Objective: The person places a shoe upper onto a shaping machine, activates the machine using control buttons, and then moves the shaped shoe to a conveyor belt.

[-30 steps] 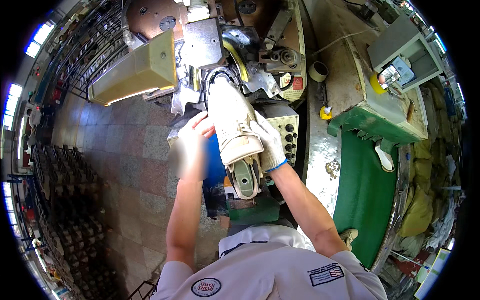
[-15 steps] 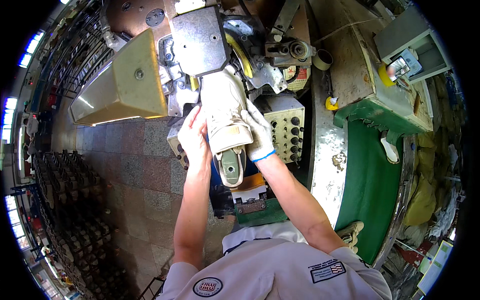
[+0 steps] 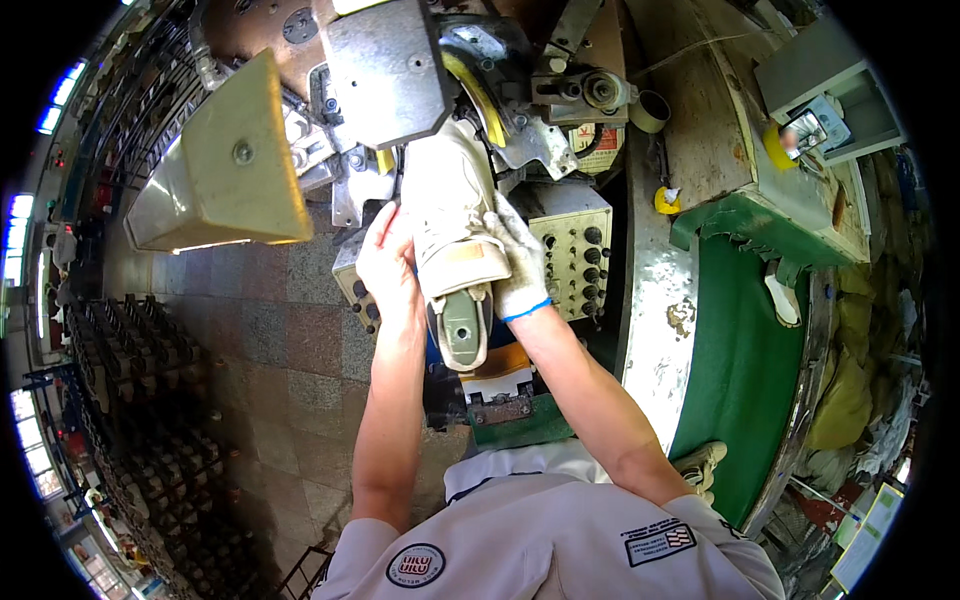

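Observation:
My left hand (image 3: 391, 262), bare, is pressed along the left side of a cream shoe upper (image 3: 448, 195). My right hand (image 3: 520, 262) wears a white knit glove with a blue cuff and is closed on the opposite side. Inside the upper sits a green shoe last (image 3: 462, 330), its end with a round hole showing at the heel opening nearest me. The toe points away, beside the metal plate (image 3: 385, 75) of a machine and below its curved yellow strip (image 3: 475, 97). Whether the toe touches the machine cannot be seen.
A cream guard (image 3: 225, 165) juts out at the left. Control knobs line a panel (image 3: 575, 262) right of the shoe. Farther right are a worn bench (image 3: 700, 120) and a green surface (image 3: 735, 380) with a loose pale shoe piece (image 3: 783, 297). Dark racks (image 3: 150, 420) stand lower left.
The metal plate and cream guard appear slightly farther left. The shoe's toe end shows a little more beside the plate. Both hands keep their hold with only a small shift.

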`<state>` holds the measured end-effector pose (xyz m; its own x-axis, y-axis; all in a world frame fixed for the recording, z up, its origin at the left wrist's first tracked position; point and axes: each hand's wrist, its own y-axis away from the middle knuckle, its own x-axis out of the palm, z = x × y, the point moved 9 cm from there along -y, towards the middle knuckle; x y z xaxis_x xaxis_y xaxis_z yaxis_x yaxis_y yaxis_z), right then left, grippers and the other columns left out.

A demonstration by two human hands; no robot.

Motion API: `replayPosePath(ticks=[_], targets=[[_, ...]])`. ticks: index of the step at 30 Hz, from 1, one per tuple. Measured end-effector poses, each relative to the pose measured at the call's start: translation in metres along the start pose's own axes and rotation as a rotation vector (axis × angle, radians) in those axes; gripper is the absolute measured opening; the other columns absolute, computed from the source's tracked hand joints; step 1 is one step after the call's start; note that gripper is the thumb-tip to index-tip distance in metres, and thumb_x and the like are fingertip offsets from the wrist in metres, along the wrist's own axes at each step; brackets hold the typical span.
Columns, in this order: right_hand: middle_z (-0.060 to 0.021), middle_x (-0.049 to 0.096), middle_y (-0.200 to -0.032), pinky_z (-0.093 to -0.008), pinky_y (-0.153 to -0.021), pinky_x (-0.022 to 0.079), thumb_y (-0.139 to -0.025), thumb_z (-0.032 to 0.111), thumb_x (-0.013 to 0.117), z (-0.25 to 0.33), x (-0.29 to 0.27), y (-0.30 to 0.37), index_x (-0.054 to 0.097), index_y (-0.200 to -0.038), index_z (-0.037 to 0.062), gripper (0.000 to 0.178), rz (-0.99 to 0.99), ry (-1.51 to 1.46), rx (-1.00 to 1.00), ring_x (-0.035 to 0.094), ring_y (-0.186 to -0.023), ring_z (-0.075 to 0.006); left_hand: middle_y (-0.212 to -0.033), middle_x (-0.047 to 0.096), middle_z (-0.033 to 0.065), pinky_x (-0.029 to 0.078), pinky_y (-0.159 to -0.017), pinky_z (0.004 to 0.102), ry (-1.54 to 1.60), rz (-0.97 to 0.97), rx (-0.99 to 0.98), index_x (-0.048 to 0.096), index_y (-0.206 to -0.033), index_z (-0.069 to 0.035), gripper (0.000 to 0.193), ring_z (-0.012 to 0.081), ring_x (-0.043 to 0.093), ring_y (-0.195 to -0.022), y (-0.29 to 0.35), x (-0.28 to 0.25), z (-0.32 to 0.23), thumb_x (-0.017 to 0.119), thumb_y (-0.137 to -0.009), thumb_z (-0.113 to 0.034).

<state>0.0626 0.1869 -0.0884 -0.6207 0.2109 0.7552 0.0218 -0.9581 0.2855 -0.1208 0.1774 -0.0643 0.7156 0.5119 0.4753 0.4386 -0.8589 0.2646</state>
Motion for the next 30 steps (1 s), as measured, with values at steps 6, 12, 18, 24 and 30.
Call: replayPosePath(ticks=[6, 12, 18, 24, 30], targets=[[-0.0099, 0.065, -0.129, -0.0307, -0.098, 0.051, -0.096, 0.01, 0.069, 0.018, 0.007, 0.003, 0.058, -0.139, -0.0022, 0.046, 0.008, 0.103, -0.069, 0.063, -0.113, -0.0173, -0.124, 0.068, 0.0157, 0.056, -0.092, 0.0299, 0.014, -0.008, -0.044, 0.057, -0.136, 0.007, 0.046, 0.02, 0.069, -0.104, -0.002, -0.01, 0.015, 0.065, -0.091, 0.004], [-0.0106, 0.066, -0.127, -0.0306, -0.096, 0.052, -0.096, 0.01, 0.069, 0.011, -0.003, -0.001, 0.06, -0.135, -0.0041, 0.043, -0.047, 0.116, -0.089, 0.064, -0.11, -0.0168, -0.112, 0.071, 0.0101, 0.054, -0.091, 0.0295, -0.097, 0.112, -0.177, 0.061, -0.13, 0.005, 0.04, 0.0144, 0.069, -0.096, 0.02, -0.006, 0.026, 0.062, -0.102, -0.024], [-0.0116, 0.07, -0.118, -0.031, -0.091, 0.054, -0.096, 0.01, 0.07, 0.009, -0.009, -0.006, 0.063, -0.129, -0.0063, 0.038, -0.052, 0.183, -0.074, 0.068, -0.102, -0.0186, -0.124, 0.068, 0.0141, 0.055, -0.098, 0.0367, 0.067, 0.227, -0.266, 0.058, -0.134, 0.0, 0.039, 0.0235, 0.068, -0.109, 0.042, 0.001, 0.049, 0.046, -0.107, -0.024], [-0.0096, 0.07, -0.113, -0.0288, -0.088, 0.052, -0.092, 0.015, 0.076, 0.001, -0.018, -0.01, 0.065, -0.125, -0.0073, 0.041, -0.101, 0.168, -0.104, 0.065, -0.098, -0.0154, -0.121, 0.069, 0.0149, 0.056, -0.096, 0.0351, -0.024, 0.321, -0.198, 0.06, -0.131, 0.002, 0.037, 0.0239, 0.069, -0.105, 0.031, -0.001, 0.048, 0.045, -0.106, -0.021], [-0.0091, 0.072, -0.106, -0.0294, -0.085, 0.054, -0.094, 0.018, 0.075, -0.002, -0.019, -0.005, 0.07, -0.116, -0.006, 0.034, -0.111, 0.226, -0.014, 0.066, -0.091, -0.0152, -0.119, 0.07, 0.0156, 0.057, -0.094, 0.0348, -0.065, 0.287, -0.2, 0.061, -0.129, 0.004, 0.041, 0.0229, 0.07, -0.104, 0.025, -0.016, 0.065, 0.053, -0.098, -0.022]])
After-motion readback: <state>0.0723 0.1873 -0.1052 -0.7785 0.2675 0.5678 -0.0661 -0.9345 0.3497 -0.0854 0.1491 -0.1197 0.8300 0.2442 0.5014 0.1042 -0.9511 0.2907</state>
